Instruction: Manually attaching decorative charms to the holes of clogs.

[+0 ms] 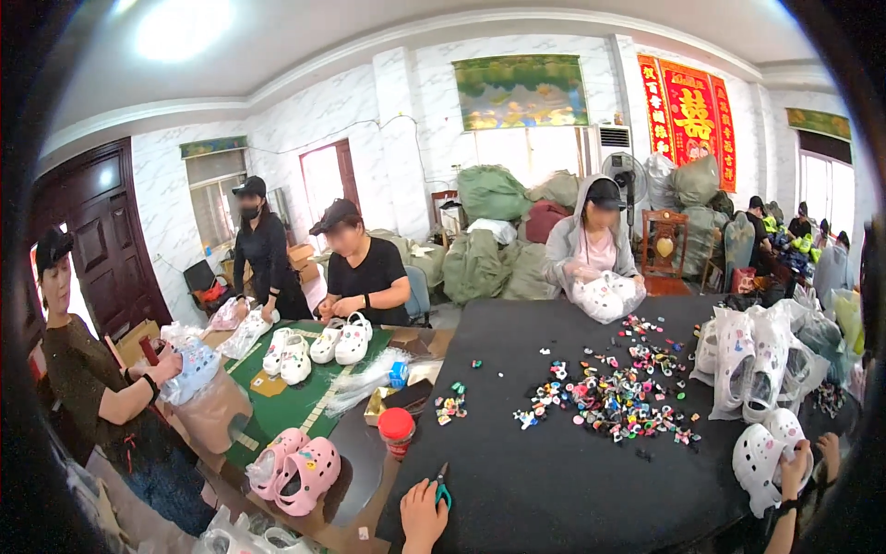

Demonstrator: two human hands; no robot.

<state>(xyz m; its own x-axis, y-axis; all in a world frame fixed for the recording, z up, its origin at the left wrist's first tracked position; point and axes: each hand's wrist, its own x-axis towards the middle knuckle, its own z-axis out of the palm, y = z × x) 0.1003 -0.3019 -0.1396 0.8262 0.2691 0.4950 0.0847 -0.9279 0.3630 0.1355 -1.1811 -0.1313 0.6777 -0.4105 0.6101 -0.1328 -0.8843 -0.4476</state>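
Low at the frame's bottom edge, the left hand [421, 517] rests on the black surface [572, 480], fingers [426, 489] curled around the handle end of a small pair of teal-handled snips [442, 487]; the blade tip points up and away, just past the fingertips. At the lower right, the right hand [796, 462] grips a white clog [764, 454], fingers wrapped over its heel edge, the perforated upper facing left. The clog sits at the surface's right rim.

Up and left of the right-hand fingers, well apart from them, a loose spread of small multicoloured shoe charms [620, 392] lies across the black surface. A smaller cluster of charms [450, 404] sits above the left-hand fingers, near them. Above the right hand, bagged white clogs [752, 355] are stacked at the surface's edge.

Left of the left-hand fingers: a red-lidded jar [397, 429], then a pair of pink clogs [297, 471] at the edge of a dark wooden table. Further off, white clogs [314, 346] stand on a green mat [295, 402].

Four other people work round the tables; one opposite in a grey hoodie [591, 242] holds a clear bag of clogs [604, 297]. Green sacks [489, 231] are piled behind.
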